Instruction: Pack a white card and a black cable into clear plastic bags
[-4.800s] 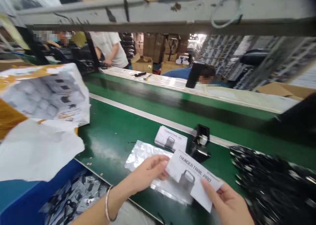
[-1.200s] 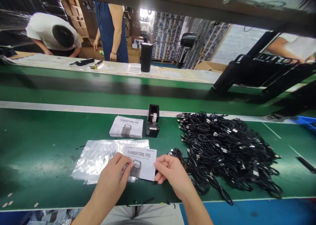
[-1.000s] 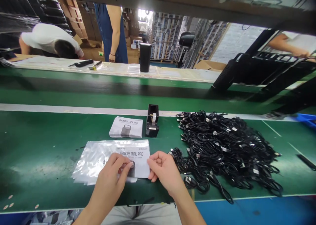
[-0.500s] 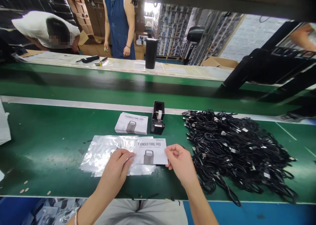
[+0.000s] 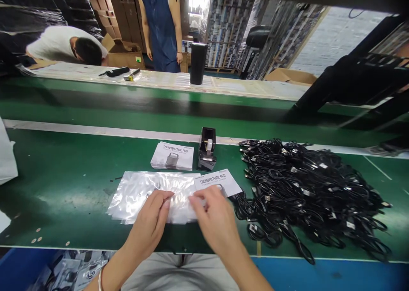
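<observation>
A stack of clear plastic bags lies flat in front of me. My left hand is closed in a pinch at the top bag, thumb and forefinger together. My right hand has curled fingers, its thumb and forefinger by the bags' right end. A white printed leaflet, marked THUNDER TRAIL PRO, sticks out tilted behind that hand; its lower part is hidden by the fingers. Behind the bags sits a stack of matching leaflets. Beside that stack stands a black tape dispenser.
Coiled black cables form a large heap on the right of the green table. A black cup and a knife rest on the far ledge. Two people are beyond it. Packed bags fill a blue bin at lower left.
My right hand has brought the leaflet right and tilted it, while its fingertips moved left toward the bags. My left hand no longer touches the leaflet and pinches at the bag.
</observation>
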The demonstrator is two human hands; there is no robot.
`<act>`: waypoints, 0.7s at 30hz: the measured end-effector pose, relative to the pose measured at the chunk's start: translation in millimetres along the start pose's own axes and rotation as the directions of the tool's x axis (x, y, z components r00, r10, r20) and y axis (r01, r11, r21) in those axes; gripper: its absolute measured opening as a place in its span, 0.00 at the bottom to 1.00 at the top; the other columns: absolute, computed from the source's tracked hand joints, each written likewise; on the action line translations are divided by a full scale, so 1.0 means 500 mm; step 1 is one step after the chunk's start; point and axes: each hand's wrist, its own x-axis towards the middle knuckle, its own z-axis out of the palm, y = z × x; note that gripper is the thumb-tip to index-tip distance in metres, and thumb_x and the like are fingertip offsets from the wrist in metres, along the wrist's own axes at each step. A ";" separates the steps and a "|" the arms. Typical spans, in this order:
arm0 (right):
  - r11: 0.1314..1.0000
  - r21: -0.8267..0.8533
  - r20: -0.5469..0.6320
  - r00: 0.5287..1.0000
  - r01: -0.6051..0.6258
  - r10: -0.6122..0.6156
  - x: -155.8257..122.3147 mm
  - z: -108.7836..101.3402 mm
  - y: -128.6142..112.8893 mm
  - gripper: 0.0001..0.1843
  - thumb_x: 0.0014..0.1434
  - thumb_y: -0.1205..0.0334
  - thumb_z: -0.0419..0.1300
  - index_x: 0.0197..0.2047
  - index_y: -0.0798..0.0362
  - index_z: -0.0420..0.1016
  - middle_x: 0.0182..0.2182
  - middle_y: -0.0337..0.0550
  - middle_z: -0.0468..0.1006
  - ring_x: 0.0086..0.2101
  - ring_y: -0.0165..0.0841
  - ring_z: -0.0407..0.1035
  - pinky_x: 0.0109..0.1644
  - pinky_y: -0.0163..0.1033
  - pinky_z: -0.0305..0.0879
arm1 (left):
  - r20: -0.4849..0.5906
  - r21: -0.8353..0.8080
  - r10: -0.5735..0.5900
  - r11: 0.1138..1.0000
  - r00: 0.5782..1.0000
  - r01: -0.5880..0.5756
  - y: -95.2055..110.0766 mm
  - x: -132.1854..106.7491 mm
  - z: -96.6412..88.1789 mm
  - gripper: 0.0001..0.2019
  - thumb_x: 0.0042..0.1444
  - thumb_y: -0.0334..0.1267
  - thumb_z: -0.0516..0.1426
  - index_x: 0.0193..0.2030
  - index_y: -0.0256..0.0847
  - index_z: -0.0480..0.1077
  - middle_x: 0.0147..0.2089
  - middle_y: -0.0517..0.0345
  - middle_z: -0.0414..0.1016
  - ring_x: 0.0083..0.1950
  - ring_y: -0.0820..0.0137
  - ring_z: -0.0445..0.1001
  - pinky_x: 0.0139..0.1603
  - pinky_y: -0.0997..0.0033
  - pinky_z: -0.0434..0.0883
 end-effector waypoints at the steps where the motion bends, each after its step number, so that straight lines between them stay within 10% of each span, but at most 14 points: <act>1: 0.999 0.048 0.063 0.998 -0.019 0.016 -0.006 0.023 -0.013 0.15 0.57 0.50 0.53 0.37 0.52 0.72 0.34 0.44 0.71 0.34 0.37 0.68 0.38 0.39 0.62 | -0.011 -0.019 -0.019 1.000 1.000 0.018 0.000 -0.001 0.001 0.11 0.61 0.36 0.42 0.46 0.42 0.61 0.42 0.53 0.67 0.46 0.66 0.67 0.46 0.63 0.67; 7: 0.995 0.101 0.112 0.993 0.025 -0.036 -0.018 0.078 -0.033 0.09 0.51 0.60 0.59 0.38 0.48 0.73 0.34 0.42 0.67 0.35 0.35 0.66 0.38 0.37 0.62 | -0.032 -0.221 -0.134 0.967 0.990 0.124 -0.005 -0.009 0.006 0.14 0.62 0.39 0.40 0.50 0.42 0.59 0.46 0.52 0.68 0.46 0.67 0.69 0.48 0.62 0.68; 21: 0.944 0.131 0.201 0.924 0.303 -0.325 -0.009 0.025 -0.019 0.02 0.50 0.62 0.63 0.30 0.49 0.74 0.41 0.42 0.64 0.44 0.35 0.59 0.47 0.40 0.58 | -0.015 -0.277 -0.229 0.936 0.973 0.216 -0.010 -0.003 0.001 0.14 0.61 0.44 0.43 0.48 0.43 0.61 0.44 0.54 0.69 0.47 0.66 0.69 0.49 0.63 0.67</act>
